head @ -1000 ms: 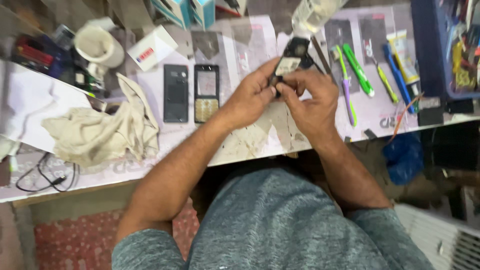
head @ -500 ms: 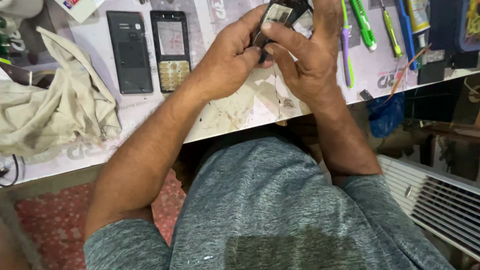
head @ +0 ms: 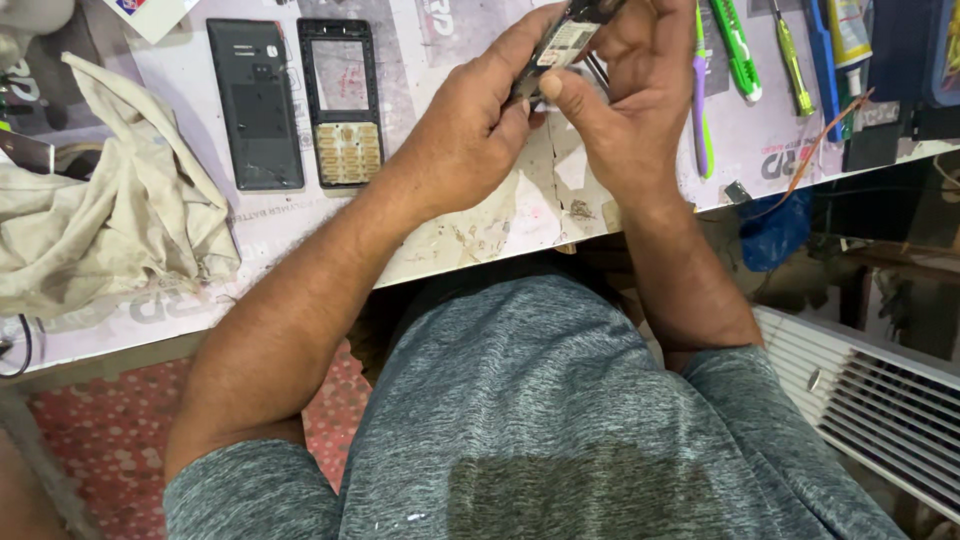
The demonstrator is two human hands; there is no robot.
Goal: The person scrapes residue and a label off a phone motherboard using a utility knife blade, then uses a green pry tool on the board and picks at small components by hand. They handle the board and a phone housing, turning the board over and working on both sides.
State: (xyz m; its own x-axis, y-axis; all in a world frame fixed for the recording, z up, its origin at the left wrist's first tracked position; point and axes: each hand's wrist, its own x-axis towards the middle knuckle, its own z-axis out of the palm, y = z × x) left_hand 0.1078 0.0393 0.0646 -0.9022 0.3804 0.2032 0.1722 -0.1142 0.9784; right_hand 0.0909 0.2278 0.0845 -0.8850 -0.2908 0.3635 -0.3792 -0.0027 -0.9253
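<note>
Hands unmoved; phone board (head: 562, 40) between fingers (head: 520, 100).

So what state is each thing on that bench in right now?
Phone body: lifted off the bench, tilted, gripped by both hands.
Left hand: closed on the phone body.
Right hand: closed on it, thumb pressing.
Back cover: detached, lying flat.
Keypad frame: detached, flat, screen window empty.
Cloth: crumpled.
Screwdrivers: lying unused.
</note>
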